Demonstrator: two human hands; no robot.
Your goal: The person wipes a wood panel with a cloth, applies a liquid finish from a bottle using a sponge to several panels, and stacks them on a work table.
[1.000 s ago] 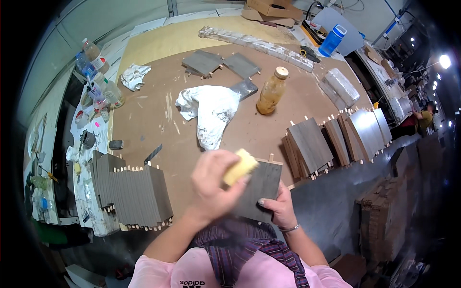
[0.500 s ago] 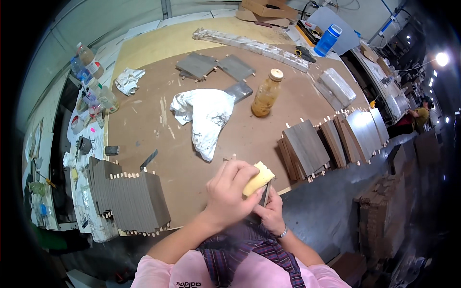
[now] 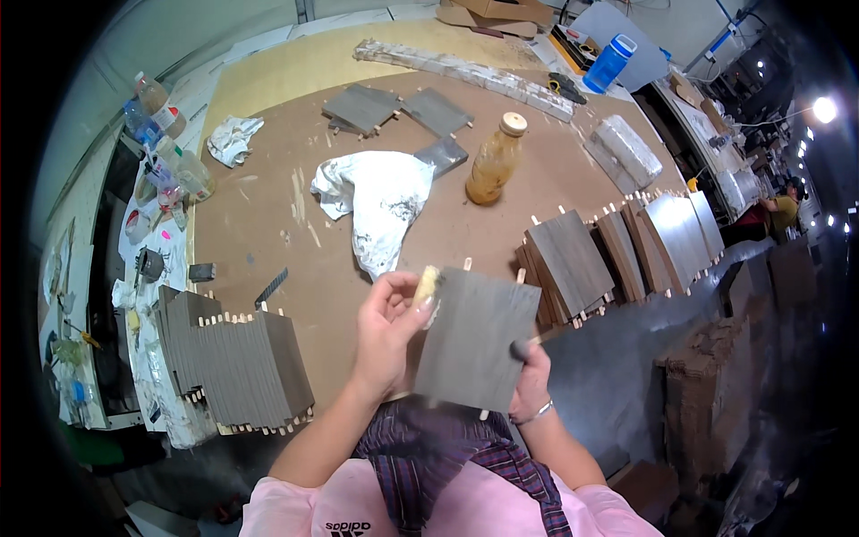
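Observation:
My right hand [image 3: 531, 383] grips a grey wood-grain panel [image 3: 479, 340] by its right edge, its broad face turned up. Light wooden pegs stick out of the panel's ends. At the right thumb's tip is a small dark rounded patch that I cannot make out. My left hand [image 3: 386, 329] is closed on a yellow sponge [image 3: 427, 283] at the panel's upper left edge. Just beyond that hand lies a crumpled, stained white cloth [image 3: 380, 201]. A capped bottle of amber liquid [image 3: 496, 166] stands farther off to the right.
Pegged panels stand in a grey row [image 3: 246, 367] at left and a looser brown-grey row [image 3: 573, 264] at right. Flat panels [image 3: 362, 107] lie toward the back, before a long stained bar [image 3: 465, 80]. Bottles [image 3: 183, 166] line the left edge; a wrapped block [image 3: 624, 154] sits right.
The panel has turned from edge-on to show its broad face. My left hand and the sponge have shifted left and up to its left edge; my right hand has moved slightly right.

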